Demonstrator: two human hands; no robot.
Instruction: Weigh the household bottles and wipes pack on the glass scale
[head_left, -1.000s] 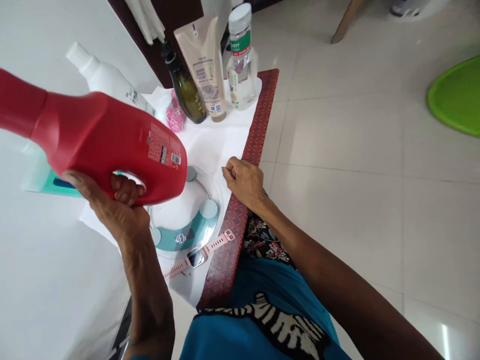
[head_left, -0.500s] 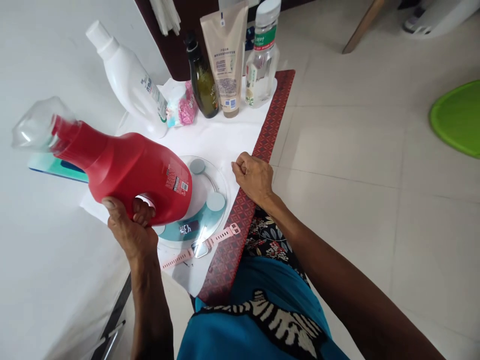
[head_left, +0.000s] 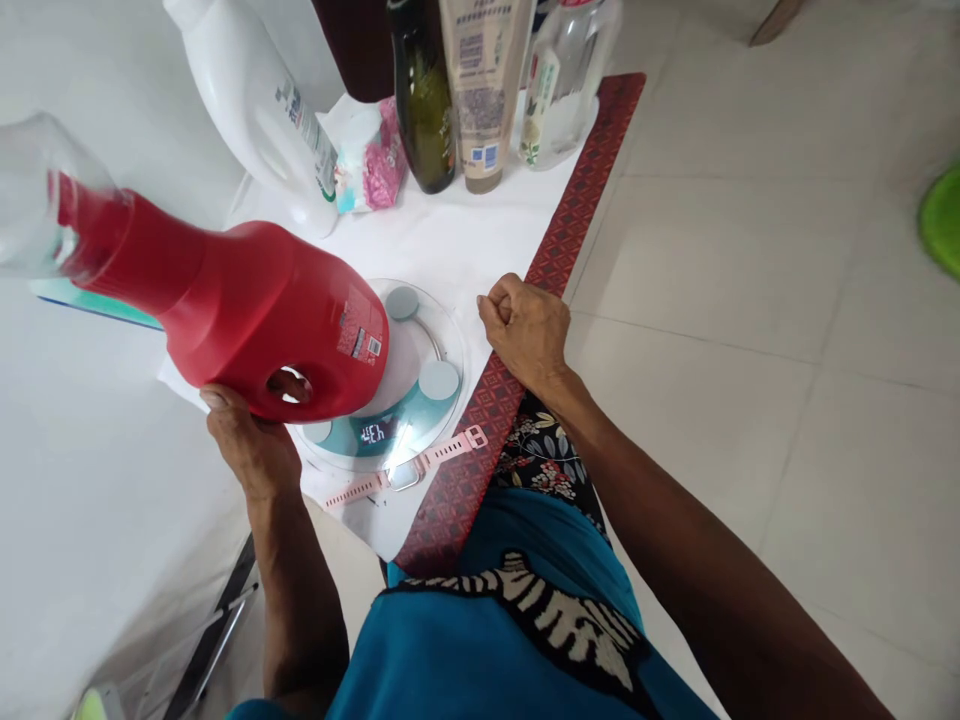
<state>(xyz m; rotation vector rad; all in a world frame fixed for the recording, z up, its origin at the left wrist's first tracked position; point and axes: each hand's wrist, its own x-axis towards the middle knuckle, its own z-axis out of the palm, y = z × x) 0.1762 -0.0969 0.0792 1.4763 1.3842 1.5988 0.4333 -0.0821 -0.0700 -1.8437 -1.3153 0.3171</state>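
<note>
The left hand [head_left: 251, 445] is clamped on the red bottle [head_left: 277, 310] at the round glass scale [head_left: 416, 410], while the right hand [head_left: 531, 330], apart, makes a loose fist at the edge of the worktop [head_left: 480, 225].

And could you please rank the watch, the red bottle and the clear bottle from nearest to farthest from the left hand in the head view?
1. Red bottle: held in the left hand.
2. Watch: right of that hand, on the table.
3. Clear bottle: at the table's far corner.
</note>
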